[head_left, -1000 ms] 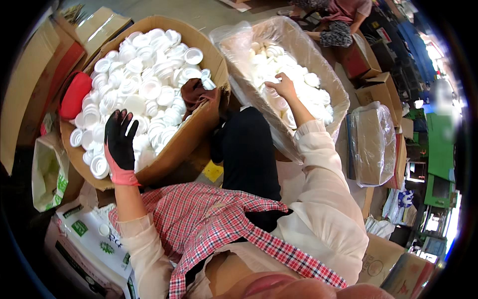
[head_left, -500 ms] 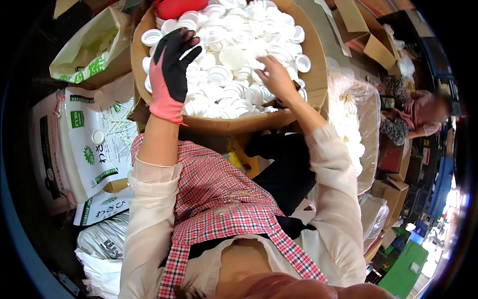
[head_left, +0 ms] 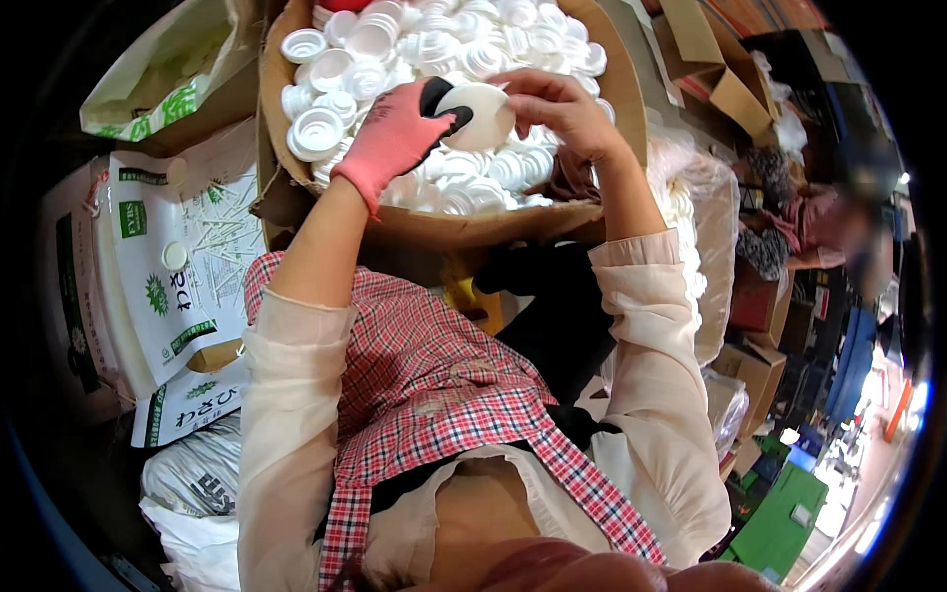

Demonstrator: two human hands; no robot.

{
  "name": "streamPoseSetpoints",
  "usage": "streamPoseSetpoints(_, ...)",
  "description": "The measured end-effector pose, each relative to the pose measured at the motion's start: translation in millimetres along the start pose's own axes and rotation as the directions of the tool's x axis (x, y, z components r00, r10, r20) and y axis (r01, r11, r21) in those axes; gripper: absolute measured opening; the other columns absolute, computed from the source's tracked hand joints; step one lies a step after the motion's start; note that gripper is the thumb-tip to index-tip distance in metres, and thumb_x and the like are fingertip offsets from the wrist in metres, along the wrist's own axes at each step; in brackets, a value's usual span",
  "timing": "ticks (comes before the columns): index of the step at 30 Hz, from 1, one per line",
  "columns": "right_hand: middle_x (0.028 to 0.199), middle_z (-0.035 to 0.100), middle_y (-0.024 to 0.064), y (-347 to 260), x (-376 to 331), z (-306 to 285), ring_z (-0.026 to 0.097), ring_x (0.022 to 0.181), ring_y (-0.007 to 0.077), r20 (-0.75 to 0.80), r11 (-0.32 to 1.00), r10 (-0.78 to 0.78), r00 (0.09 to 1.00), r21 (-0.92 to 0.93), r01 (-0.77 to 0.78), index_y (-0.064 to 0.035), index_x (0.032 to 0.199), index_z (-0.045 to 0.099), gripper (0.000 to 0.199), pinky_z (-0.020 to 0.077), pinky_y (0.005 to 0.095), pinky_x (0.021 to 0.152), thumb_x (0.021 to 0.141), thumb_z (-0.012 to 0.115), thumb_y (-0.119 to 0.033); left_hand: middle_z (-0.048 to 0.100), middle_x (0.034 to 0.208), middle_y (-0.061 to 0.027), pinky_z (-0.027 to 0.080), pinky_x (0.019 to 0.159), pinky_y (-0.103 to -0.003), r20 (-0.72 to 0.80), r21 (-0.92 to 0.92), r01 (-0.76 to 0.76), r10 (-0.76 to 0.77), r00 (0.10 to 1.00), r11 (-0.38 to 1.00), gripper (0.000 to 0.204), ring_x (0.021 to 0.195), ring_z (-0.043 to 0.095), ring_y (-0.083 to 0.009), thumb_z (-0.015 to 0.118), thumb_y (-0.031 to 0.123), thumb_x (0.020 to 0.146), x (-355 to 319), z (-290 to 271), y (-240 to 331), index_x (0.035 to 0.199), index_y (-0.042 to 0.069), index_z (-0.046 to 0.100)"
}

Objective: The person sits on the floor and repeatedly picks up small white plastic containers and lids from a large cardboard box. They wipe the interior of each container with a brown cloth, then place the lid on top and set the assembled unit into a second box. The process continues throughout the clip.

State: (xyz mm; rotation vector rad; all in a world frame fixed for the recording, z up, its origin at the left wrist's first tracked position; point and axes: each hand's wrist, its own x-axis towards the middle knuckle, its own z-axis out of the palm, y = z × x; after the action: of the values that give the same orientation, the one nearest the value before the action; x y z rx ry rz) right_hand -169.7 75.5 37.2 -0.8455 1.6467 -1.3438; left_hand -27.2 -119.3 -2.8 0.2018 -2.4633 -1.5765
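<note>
My left hand (head_left: pixel 409 128), in a pink glove with black palm and fingers, is closed on a flat white round lid (head_left: pixel 477 117), thumb across its face. From the other side, the bare fingers of my right hand (head_left: pixel 560 111) are bent round the lid's right edge; some fingertips are hidden behind it. Both hands are above a big cardboard box (head_left: pixel 459 225) filled with white plastic lids (head_left: pixel 319 133), some ringed and stepped, lying loose in a heap. Part of something red (head_left: pixel 344 4) shows at the box's far edge.
Left of the box, a printed white sack (head_left: pixel 143 266) carries thin white sticks (head_left: pixel 225 232) and a round lid (head_left: pixel 174 257). An open bag (head_left: pixel 163 74) stands farther back. At right are a plastic-lined container (head_left: pixel 715 237), cardboard boxes (head_left: pixel 712 61) and a seated person (head_left: pixel 814 222).
My left hand, earlier spread open over the left of the heap, has moved right and now grips a flat lid. My right hand has risen slightly to the same lid.
</note>
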Motion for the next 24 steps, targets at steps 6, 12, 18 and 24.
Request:
streamPoseSetpoints(6, 0.108, 0.06, 0.0256, 100.8, -77.6, -71.4, 0.058, 0.102, 0.042, -0.448, 0.245, 0.25, 0.858, -0.828, -0.504, -0.0115, 0.127, 0.054, 0.068, 0.0459, 0.0394, 0.092, 0.064, 0.079, -0.023, 0.06, 0.101, -0.015, 0.06, 0.071, -0.035, 0.207, -0.814, 0.271, -0.178, 0.962, 0.514, 0.035, 0.084, 0.064, -0.0225, 0.066, 0.016, 0.086, 10.1, 22.1, 10.6, 0.107, -0.01, 0.056)
streamPoseSetpoints(12, 0.083, 0.067, 0.0125, 79.6, -93.2, -49.4, 0.064, 0.078, 0.0239, -0.628, 0.755, -0.05, 0.776, -0.532, -0.382, -0.0038, 0.095, 0.064, 0.026, 0.0507, 0.0324, 0.074, 0.07, 0.066, -0.01, 0.061, 0.108, -0.0205, 0.057, 0.084, -0.044, 0.256, -0.921, 0.295, -0.178, 0.95, 0.252, 0.037, 0.099, 0.063, -0.0325, 0.06, 0.016, 0.09, 13.8, 63.9, 1.1, 0.115, -0.009, 0.051)
streamPoseSetpoints(18, 0.132, 0.039, 0.0138, 61.7, -75.8, 10.7, 0.038, 0.123, 0.0312, -0.395, 0.765, -0.567, 0.723, -0.579, 0.284, -0.0092, 0.11, 0.055, 0.038, 0.0342, 0.0414, 0.102, 0.075, 0.07, -0.009, 0.061, 0.098, -0.0134, 0.056, 0.07, -0.033, 0.101, -0.638, 0.034, 0.039, 0.994, 0.769, 0.028, 0.082, 0.065, -0.0228, 0.059, 0.01, 0.089, 11.0, 108.3, 4.0, 0.115, 0.001, 0.056)
streamPoseSetpoints(24, 0.121, 0.053, 0.0175, 66.3, -51.5, 11.2, 0.053, 0.108, 0.0313, -0.571, 0.76, -0.632, 0.524, -0.587, 0.277, -0.0035, 0.11, 0.051, 0.03, 0.0407, 0.0358, 0.096, 0.084, 0.064, -0.007, 0.067, 0.085, -0.0153, 0.054, 0.067, -0.033, 0.323, -0.894, 0.359, -0.17, 0.931, 0.269, 0.025, 0.08, 0.066, -0.0237, 0.059, 0.022, 0.093, 10.1, 107.6, 32.9, 0.103, -0.001, 0.057)
